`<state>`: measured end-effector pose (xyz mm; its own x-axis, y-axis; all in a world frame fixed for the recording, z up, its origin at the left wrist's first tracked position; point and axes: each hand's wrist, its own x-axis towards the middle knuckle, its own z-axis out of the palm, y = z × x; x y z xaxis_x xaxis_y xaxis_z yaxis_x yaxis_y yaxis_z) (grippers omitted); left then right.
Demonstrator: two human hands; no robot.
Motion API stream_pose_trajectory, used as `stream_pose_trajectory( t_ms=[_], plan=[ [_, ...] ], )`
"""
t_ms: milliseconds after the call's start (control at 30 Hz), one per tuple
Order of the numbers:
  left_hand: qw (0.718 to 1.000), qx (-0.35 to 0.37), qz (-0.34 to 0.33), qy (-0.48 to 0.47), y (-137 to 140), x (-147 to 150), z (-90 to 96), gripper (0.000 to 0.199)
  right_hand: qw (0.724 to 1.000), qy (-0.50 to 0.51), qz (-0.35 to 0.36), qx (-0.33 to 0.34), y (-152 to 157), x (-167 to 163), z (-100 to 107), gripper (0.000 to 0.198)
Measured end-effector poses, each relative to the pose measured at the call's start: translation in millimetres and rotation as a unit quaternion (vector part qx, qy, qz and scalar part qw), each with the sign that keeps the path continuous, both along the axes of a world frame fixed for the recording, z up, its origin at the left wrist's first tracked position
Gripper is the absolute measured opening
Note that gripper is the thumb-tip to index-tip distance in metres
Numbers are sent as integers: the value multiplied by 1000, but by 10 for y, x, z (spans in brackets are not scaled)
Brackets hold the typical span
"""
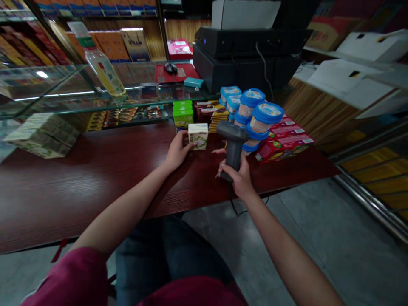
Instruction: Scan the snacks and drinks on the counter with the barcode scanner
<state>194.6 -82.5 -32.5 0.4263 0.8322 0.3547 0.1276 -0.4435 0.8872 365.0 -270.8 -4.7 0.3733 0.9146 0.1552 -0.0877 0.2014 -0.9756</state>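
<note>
My left hand [178, 151] grips a small white-and-green box [198, 137] by its left side, low over the dark wooden counter [127, 170]. In my right hand [240, 176] is a black barcode scanner [234, 146], held upright by its handle, its head level with the box and a short way to the right of it. A cord hangs from the scanner's handle below the counter edge. Just behind the small box are green packs [183, 114]. Blue-lidded tubs [267, 114] stand stacked behind the scanner.
Similar pale boxes [44, 134] are grouped at the counter's left. Red boxes [287, 140] lie at the right end. A glass shelf [95, 106] with a clear bottle [102, 68] borders the back. Black machines [242, 63] stand behind the tubs.
</note>
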Motion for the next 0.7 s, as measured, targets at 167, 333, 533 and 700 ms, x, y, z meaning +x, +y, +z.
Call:
stream_pose_trajectory(
  t_ms=[167,333,533,700],
  plan=[
    [995,-4,101,-26,260,-1080,25,35,994,-15,106,-8,232,-185,26,42],
    [981,-20,188,-47,713,-1865,103,36,980,-8,200,0,820,-665,121,42],
    [976,-26,212,-35,965,-2227,138,35,976,43,211,-3,1533,-1208,87,41],
    [972,13,233,6,944,-2165,101,52,973,48,226,-24,1621,-1314,-32,37]
  ],
)
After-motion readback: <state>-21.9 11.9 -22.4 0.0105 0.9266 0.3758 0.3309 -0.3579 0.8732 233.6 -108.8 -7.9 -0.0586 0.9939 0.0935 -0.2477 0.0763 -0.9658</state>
